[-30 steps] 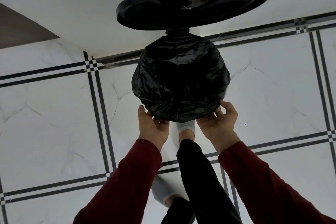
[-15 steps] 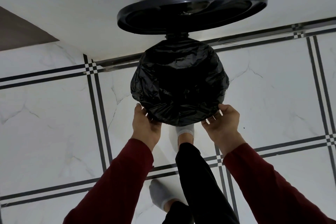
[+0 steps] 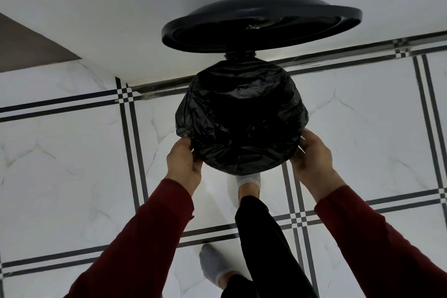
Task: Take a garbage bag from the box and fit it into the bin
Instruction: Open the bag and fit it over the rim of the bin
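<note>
I judge the job nearly done: the garbage bag [image 3: 242, 116] already drapes over the bin [image 3: 300, 139] beneath its raised lid [image 3: 261, 23], and my left hand [image 3: 185, 164] and right hand [image 3: 312, 157] grip its overhang at the near sides, with only tucking left.

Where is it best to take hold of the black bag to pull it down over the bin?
Probably the folded-over edge of the bag, at two opposite sides from outside, where the left hand and right hand are; the open lid blocks the back.

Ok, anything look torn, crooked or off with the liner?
Nothing stands out. The crinkled black plastic garbage bag covers the bin's mouth, both hands, left and right, grip its edge, and the round black lid stands open.
</note>
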A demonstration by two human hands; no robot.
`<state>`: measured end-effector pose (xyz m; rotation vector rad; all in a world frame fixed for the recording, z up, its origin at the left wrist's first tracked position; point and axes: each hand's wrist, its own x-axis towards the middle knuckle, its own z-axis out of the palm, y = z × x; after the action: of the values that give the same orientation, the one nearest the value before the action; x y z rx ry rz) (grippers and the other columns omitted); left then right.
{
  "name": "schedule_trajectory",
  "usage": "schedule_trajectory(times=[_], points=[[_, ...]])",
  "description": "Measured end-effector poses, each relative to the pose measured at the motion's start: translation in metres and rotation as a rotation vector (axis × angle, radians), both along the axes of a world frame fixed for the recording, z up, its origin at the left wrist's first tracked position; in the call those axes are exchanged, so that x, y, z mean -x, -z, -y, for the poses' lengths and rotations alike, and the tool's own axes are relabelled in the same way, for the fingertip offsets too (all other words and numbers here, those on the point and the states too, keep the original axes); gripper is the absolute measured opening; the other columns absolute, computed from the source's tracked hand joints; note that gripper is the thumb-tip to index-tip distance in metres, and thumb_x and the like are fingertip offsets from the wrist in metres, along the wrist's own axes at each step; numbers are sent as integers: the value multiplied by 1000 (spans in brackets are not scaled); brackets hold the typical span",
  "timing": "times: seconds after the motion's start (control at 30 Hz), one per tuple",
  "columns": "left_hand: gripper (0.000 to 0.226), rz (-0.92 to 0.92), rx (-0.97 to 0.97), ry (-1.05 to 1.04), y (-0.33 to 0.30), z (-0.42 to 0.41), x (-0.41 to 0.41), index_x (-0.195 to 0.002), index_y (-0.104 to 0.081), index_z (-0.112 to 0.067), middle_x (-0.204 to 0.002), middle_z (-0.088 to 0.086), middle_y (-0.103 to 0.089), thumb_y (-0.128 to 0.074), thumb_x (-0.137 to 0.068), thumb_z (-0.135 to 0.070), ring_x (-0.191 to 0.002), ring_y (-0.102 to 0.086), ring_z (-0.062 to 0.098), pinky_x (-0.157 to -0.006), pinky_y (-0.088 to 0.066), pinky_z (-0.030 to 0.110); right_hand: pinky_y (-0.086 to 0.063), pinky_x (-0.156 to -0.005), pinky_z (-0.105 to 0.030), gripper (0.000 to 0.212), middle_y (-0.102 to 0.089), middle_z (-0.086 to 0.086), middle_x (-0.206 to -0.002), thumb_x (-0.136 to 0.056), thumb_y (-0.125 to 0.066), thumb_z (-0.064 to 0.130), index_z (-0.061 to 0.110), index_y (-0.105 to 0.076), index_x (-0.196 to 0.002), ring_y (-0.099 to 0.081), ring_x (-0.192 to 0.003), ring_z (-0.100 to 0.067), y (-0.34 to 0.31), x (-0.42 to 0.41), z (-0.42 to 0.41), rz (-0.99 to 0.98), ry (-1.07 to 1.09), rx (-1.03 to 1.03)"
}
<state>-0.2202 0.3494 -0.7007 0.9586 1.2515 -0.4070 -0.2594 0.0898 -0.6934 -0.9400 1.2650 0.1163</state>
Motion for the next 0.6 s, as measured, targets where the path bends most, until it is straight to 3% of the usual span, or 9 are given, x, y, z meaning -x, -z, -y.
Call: schedule_trajectory(times=[0.07, 0.13, 0.2, 0.27, 0.33, 0.43, 0.5, 0.6], points=[[17, 8, -28, 21, 3, -5, -2, -109, -73, -5, -106, 10, -77, -60, -98, -3, -87, -75, 21, -72, -64, 30, -53, -65, -28, 28, -64, -9, -90, -87, -58, 3, -2, -70, -112, -61, -70, -17, 1, -5, 5, 2, -31, 29], [15, 1, -32, 19, 1, -6, -3, -103, -72, -6, -94, 8, -77, -59, -98, -4, -80, -74, 19, -69, -63, 30, -48, -60, -28, 18, -58, -5, -80, -83, -57, 6, 4, -72, -92, -54, -63, -17, 0, -9, 12, -24, -8, -1], [13, 25, -4, -11, -1, -5, -3, -90, -70, -11, -76, 1, -70, -59, -98, -12, -74, -68, 18, -69, -61, 31, -42, -56, -27, 4, -50, -2, -75, -75, -57, 12, 14, -60, -75, -47, -61, -17, -4, -15, 14, -50, 10, -62], [16, 76, 33, -28, -5, -3, -4, -87, -68, -16, -79, -2, -67, -62, -97, -27, -77, -66, 18, -75, -62, 32, -42, -64, -28, 4, -49, 0, -74, -73, -61, 18, 16, -59, -75, -43, -66, -17, -7, -20, 17, -56, 21, -114], [22, 99, 31, -17, -8, -1, -6, -103, -74, -17, -91, -3, -74, -66, -96, -36, -86, -72, 17, -87, -62, 36, -45, -81, -31, 18, -52, 0, -80, -76, -68, 24, 14, -65, -91, -46, -75, -19, -10, -27, 17, -66, 40, -179], [24, 74, 9, -22, -10, 0, -11, -115, -73, -14, -99, 1, -77, -67, -100, -31, -94, -74, 20, -95, -61, 40, -46, -103, -39, 27, -48, 1, -86, -84, -67, 26, 15, -57, -106, -51, -94, -26, -12, -34, 17, -62, 49, -256], [15, 51, 4, -9, -10, 0, -14, -108, -73, -14, -105, 5, -77, -64, -102, -25, -99, -74, 23, -97, -60, 42, -47, -104, -46, 23, -47, 2, -84, -87, -63, 24, 16, -54, -106, -50, -100, -28, -13, -37, 16, -50, 36, -272], [12, 14, -44, 34, -8, 1, -19, -101, -72, -12, -102, 8, -78, -62, -102, -19, -92, -75, 23, -86, -63, 39, -54, -98, -42, 15, -62, -2, -80, -92, -61, 26, 12, -65, -97, -65, -87, -28, -15, -36, 14, -65, -12, -253]])
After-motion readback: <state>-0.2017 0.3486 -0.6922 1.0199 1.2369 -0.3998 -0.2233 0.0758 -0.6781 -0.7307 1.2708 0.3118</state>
